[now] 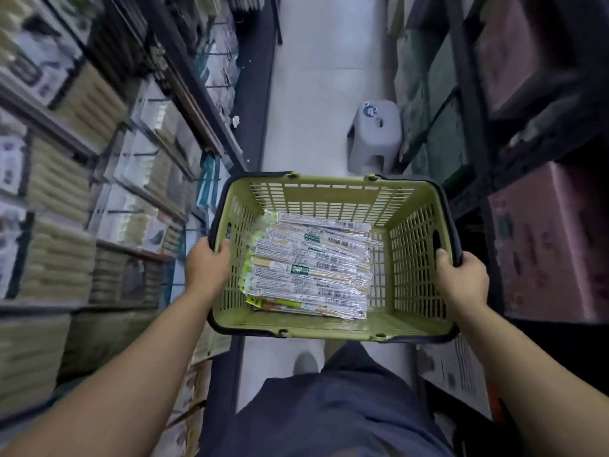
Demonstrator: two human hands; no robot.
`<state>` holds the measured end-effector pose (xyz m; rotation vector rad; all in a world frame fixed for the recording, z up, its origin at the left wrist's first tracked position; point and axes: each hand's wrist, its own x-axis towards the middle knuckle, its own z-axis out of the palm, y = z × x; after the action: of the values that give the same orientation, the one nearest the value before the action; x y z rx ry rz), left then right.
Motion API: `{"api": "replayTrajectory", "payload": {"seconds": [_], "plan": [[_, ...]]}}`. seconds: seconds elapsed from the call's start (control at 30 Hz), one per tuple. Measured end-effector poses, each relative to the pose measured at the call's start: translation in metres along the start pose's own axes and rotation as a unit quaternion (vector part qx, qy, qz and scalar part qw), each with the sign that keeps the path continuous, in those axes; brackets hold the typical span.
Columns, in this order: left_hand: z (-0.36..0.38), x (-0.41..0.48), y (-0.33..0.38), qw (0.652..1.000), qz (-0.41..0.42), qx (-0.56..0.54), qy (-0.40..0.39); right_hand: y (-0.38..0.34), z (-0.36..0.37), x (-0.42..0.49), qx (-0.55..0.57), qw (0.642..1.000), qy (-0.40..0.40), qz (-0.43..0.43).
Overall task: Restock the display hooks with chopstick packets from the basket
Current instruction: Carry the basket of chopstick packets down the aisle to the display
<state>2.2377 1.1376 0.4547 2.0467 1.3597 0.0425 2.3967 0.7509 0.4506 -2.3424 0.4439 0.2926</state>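
I carry a green plastic basket (329, 194) with a dark rim in front of me, over the aisle floor. My left hand (206, 263) grips its left rim and my right hand (463, 275) grips its right rim. Inside lies a stack of clear chopstick packets (309, 265) with green and white labels, resting flat toward the basket's left side. Display hooks (148, 155) with hanging packets line the shelving on the left, blurred by motion.
A grey plastic step stool (374, 135) stands on the pale floor ahead, by the right shelving. Dark metal racks (471, 103) with pink and green boxes fill the right side. The aisle between both shelf rows is narrow.
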Motion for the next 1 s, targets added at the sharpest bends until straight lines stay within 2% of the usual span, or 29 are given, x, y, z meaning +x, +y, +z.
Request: {"api": "replayTrajectory", "payload": {"seconds": [0.1, 0.47, 0.7, 1.0], "plan": [[0.012, 0.039, 0.041, 1.000, -0.019, 0.024, -0.007, -0.036, 0.013, 0.055, 0.000, 1.000, -0.016, -0.013], [0.040, 0.177, 0.171, 0.999, -0.043, -0.013, 0.006, -0.192, 0.053, 0.237, -0.047, 0.997, -0.040, -0.043], [0.064, 0.281, 0.223, 0.998, -0.068, -0.013, 0.000, -0.303, 0.100, 0.346, -0.085, 0.991, -0.069, -0.083], [0.074, 0.364, 0.271, 0.987, -0.155, -0.020, 0.050, -0.447, 0.164, 0.455, -0.132, 0.972, -0.133, -0.144]]}}
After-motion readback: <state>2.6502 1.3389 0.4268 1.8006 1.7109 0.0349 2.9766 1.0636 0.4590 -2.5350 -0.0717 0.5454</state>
